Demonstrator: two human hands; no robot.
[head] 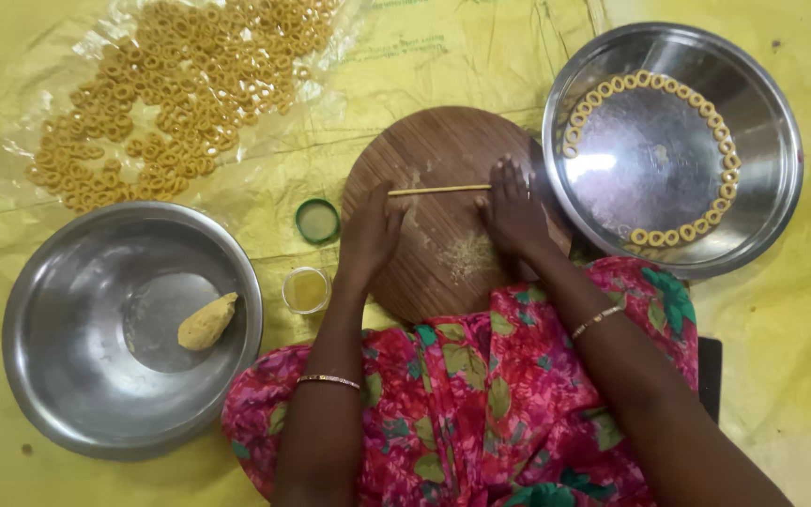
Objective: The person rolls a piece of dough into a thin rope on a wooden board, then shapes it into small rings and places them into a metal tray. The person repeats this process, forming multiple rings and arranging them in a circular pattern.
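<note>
The person wears a loose garment (481, 394) of bright pink-red cloth printed with green leaf shapes and darker magenta blotches; it fills the frame's lower middle, around six o'clock. Both forearms are bare, with no sleeves in view. On the left wrist sits a thin bangle (328, 380) with gold and pale beads. The right wrist carries a similar slim bangle (599, 320), gold with light segments. The left hand (370, 237) and right hand (512, 211) show no rings.

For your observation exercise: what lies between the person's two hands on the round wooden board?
In the head view, a thin dough strand stretches from left hand to right hand.
</note>
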